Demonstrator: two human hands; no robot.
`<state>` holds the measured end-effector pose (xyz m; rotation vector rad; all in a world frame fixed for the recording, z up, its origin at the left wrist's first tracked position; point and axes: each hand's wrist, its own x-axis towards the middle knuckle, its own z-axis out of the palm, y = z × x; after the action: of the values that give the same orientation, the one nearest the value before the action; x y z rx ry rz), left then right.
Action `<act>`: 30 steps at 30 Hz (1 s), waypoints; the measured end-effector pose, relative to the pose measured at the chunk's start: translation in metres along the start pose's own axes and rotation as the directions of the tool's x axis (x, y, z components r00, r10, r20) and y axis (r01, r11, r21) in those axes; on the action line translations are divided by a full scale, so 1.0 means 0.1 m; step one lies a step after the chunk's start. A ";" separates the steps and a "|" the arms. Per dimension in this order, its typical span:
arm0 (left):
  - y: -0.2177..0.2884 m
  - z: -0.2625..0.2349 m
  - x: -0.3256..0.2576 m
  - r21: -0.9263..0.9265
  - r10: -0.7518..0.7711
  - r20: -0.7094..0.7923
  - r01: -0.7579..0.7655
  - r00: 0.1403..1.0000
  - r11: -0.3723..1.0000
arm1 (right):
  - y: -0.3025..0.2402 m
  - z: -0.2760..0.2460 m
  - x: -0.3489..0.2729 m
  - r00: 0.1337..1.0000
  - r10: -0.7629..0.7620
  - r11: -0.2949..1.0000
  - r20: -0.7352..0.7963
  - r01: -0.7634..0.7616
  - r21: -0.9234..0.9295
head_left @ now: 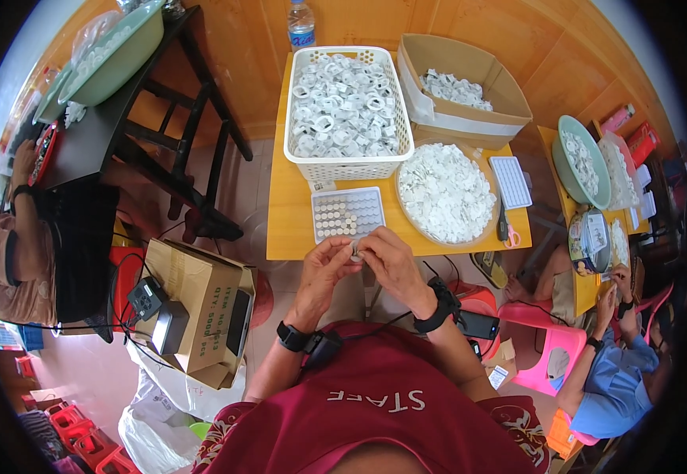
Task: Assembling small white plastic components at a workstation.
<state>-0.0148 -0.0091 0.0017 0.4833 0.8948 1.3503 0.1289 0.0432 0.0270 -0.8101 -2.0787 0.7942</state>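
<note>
The fingers of your left hand [326, 267] and right hand [395, 262] are meeting at their tips, nearly closed, and are pinching a small pale piece [356, 254] between them. Its exact shape is hiding behind your fingertips. You are holding it just in front of the near edge of a yellow table [286, 217]. Just beyond your fingers, a white tray [370, 206] is lying on the table, with small beige discs [334, 213] filling part of its left side and lower rows. Behind the tray, a white basket [351, 168] is brimming with white plastic parts [343, 107]. To its right, an open cardboard box [478, 121] is holding more. Nearer you, a round dish [438, 239] is carrying a heap of small white pieces [447, 189]. Right of that, a second tray [511, 182] and pink-handled scissors [513, 237] are resting. Farther right, a person in blue [616, 387] is sitting.
</note>
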 end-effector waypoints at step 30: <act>-0.05 0.08 0.00 0.105 -0.003 0.053 -0.003 0.999 0.994 | 0.23 -0.03 -0.06 0.885 0.413 0.565 0.216 -0.435 0.701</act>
<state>-0.0051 -0.0088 0.0025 0.5976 0.9257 1.2893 0.1409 0.0534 0.0091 -0.8186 -1.3421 1.7782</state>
